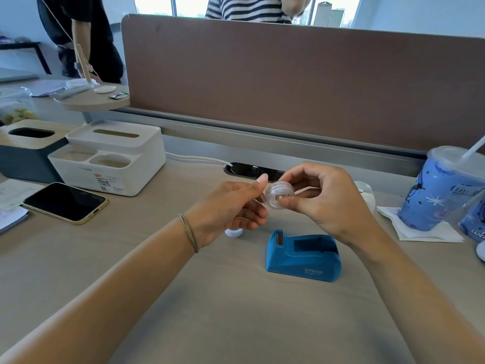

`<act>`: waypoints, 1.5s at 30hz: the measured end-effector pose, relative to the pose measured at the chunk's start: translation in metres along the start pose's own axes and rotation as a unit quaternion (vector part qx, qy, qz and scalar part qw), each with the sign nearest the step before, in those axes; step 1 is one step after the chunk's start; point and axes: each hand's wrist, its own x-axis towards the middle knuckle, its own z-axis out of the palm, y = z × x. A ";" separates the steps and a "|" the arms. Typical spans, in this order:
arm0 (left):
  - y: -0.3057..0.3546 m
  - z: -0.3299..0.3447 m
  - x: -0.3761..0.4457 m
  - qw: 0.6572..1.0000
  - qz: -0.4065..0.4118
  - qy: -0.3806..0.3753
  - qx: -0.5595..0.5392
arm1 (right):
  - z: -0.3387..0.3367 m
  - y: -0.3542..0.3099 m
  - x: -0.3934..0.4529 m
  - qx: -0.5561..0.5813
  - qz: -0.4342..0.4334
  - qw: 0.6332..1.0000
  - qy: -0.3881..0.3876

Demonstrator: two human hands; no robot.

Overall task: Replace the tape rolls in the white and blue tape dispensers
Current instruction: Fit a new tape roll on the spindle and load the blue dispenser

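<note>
A clear tape roll is held above the desk between both hands. My right hand pinches its right side with thumb and fingers. My left hand pinches its left edge, thumb raised. Below them the blue tape dispenser stands on the desk, its roll slot empty, cutter end toward the left. A small white round piece lies on the desk under my left hand, mostly hidden. A white object, possibly the white dispenser, shows partly behind my right hand.
A phone lies at the left beside a white organiser box and a grey tissue box. A blue cup with straw stands on a napkin at right. A brown partition closes the back; people stand beyond it.
</note>
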 end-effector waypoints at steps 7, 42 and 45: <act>0.001 0.008 -0.003 0.999 0.023 -0.014 0.026 | 0.000 -0.002 -0.001 0.039 0.010 0.999 0.008; -0.002 0.003 -0.010 0.717 0.479 0.156 0.481 | -0.013 -0.014 -0.001 0.344 0.292 0.888 -0.091; -0.003 0.002 -0.010 0.722 0.487 0.154 0.468 | -0.013 -0.014 -0.001 0.336 0.314 0.882 -0.108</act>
